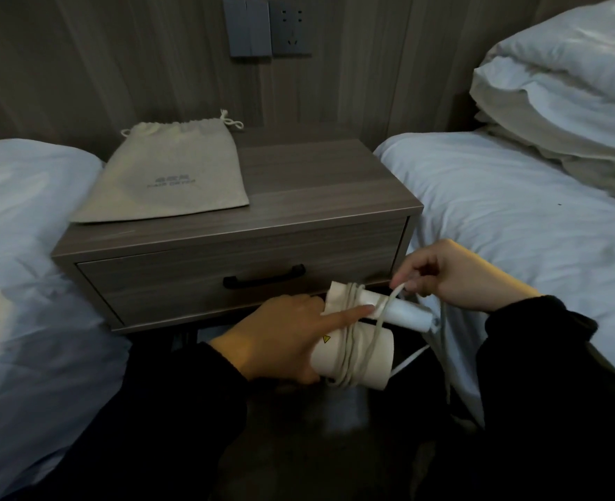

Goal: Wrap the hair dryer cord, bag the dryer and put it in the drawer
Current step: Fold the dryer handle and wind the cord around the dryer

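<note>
1. Two beds with white linen flank the scene, the left bed (20, 247) and the right bed (515, 218), which has pillows (570, 103) piled at its head.
2. A wood-panelled wall (99, 66) carries a grey socket (290, 28).
3. Between the beds stands a grey-brown nightstand (316, 182). Its drawer (172, 283) is closed and has a black handle (264, 276).
4. A beige drawstring bag (168, 175) lies flat on the left part of the nightstand top, its mouth toward the wall.
5. The white hair dryer (367, 352) is held in the air just before the drawer front. Its barrel runs from upper left to lower right, wide end toward the person, and its handle points right.
6. The left hand (280, 341) grips the barrel, its index finger laid straight over the loops.
7. The right hand (454, 273) pinches the cord (347, 356), which is looped several times round the barrel. The rest hangs down from the handle's end.
</note>
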The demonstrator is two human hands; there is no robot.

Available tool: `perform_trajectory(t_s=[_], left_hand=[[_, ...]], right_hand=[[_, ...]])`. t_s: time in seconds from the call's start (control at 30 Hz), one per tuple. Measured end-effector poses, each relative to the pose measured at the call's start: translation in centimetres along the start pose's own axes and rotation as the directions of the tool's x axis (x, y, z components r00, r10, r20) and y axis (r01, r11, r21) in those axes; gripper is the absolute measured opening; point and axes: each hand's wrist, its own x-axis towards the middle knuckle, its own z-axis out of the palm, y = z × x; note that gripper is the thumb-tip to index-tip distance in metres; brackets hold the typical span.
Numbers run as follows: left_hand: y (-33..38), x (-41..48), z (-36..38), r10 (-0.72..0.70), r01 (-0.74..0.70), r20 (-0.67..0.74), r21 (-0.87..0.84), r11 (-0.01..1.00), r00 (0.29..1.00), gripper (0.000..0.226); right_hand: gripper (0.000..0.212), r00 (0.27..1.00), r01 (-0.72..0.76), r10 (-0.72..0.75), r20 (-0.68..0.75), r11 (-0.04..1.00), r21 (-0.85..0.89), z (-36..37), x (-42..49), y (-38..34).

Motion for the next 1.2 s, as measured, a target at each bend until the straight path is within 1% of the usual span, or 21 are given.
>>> perform_trajectory(t_s=[0.03, 0.1, 0.17, 0.2, 0.33, 0.5, 0.57, 0.63, 0.7, 0.77, 0.87, 0.93, 1.0, 1.03, 1.1, 1.13, 1.2], left_hand=[[0.1, 0.0, 0.0, 0.009, -0.009, -0.017, -0.005, 1.0, 1.0, 0.106], [0.3, 0.1, -0.1, 0.03, -0.03, -0.043, -0.002, 1.0, 0.999, 0.103], [0.3, 0.2, -0.2, 0.047, -0.047, -0.059, 0.002, 0.999, 0.997, 0.101], [0.3, 0.1, -0.2, 0.054, -0.054, -0.06, 0.004, 0.999, 0.997, 0.101], [0.3, 0.0, 0.0, 0.07, -0.07, -0.026, 0.03, 0.997, 0.997, 0.099], [-0.2, -0.1, -0.2, 0.02, -0.02, 0.0, 0.016, 1.0, 1.0, 0.092], [-0.3, -0.1, -0.3, -0.002, 0.002, 0.027, -0.002, 1.0, 1.0, 0.091], [-0.5, -0.2, -0.5, -0.032, 0.034, 0.067, -0.039, 0.999, 0.997, 0.091], [-0.8, -0.1, -0.9, -0.075, 0.087, 0.11, -0.111, 0.99, 0.991, 0.093], [-1.1, -0.3, -1.4, -0.111, 0.139, 0.137, -0.216, 0.966, 0.984, 0.095], [-1.6, -0.6, -2.1, -0.141, 0.185, 0.133, -0.428, 0.884, 0.981, 0.1], [-2.1, -0.9, -2.3, -0.166, 0.202, 0.114, -0.558, 0.805, 0.979, 0.102], [-2.5, -1.0, -2.4, -0.202, 0.224, 0.11, -0.657, 0.72, 0.973, 0.101], [-2.6, -1.0, -2.4, -0.219, 0.227, 0.104, -0.701, 0.676, 0.97, 0.099], [-2.7, -1.0, -2.5, -0.264, 0.216, 0.069, -0.783, 0.584, 0.962, 0.091], [-2.6, -1.0, -2.7, -0.296, 0.21, 0.054, -0.824, 0.527, 0.954, 0.085], [-2.5, -0.8, -2.9, -0.36, 0.209, 0.045, -0.877, 0.432, 0.932, 0.077]], right_hand=[[0.029, 0.999, -0.009, 0.01, -0.041, 1.0, 0.002, 0.0, 0.3, 0.2], [0.022, 0.984, -0.066, 0.059, -0.168, 0.997, -0.04, 0.4, 0.8, 0.3], [0.022, 0.96, -0.109, 0.08, -0.27, 0.99, -0.093, 1.1, 1.2, 0.4], [0.023, 0.954, -0.11, 0.074, -0.291, 0.988, -0.109, 1.5, 1.4, 0.4], [0.028, 0.956, -0.141, 0.095, -0.277, 0.979, -0.149, 2.7, 2.0, 0.3], [0.031, 0.958, -0.179, 0.141, -0.249, 0.974, -0.138, 2.8, 2.6, 1.6], [0.024, 0.97, -0.167, 0.151, -0.188, 0.983, -0.073, 2.6, 2.8, 2.2], [0.017, 0.989, -0.128, 0.134, -0.066, 0.988, 0.092, 2.1, 2.8, 3.0], [0.022, 0.993, -0.116, 0.105, 0.05, 0.946, 0.304, 1.6, 2.8, 3.9], [0.024, 0.989, -0.143, 0.116, 0.086, 0.888, 0.438, 1.2, 2.7, 4.5], [0.02, 0.987, -0.147, 0.156, 0.023, 0.852, 0.502, 1.2, 2.8, 4.9], [0.02, 0.983, -0.146, 0.184, -0.026, 0.851, 0.505, 1.4, 2.8, 5.2], [0.025, 0.975, -0.174, 0.218, -0.035, 0.856, 0.486, 1.7, 2.9, 5.8], [0.029, 0.973, -0.196, 0.231, -0.024, 0.873, 0.447, 1.9, 2.9, 6.0], [0.034, 0.97, -0.24, 0.244, 0.021, 0.934, 0.265, 2.1, 3.0, 6.2], [0.035, 0.965, -0.261, 0.254, 0.063, 0.951, 0.166, 2.3, 3.0, 6.1], [0.036, 0.946, -0.278, 0.267, 0.182, 0.96, 0.035, 2.7, 2.9, 5.6]])
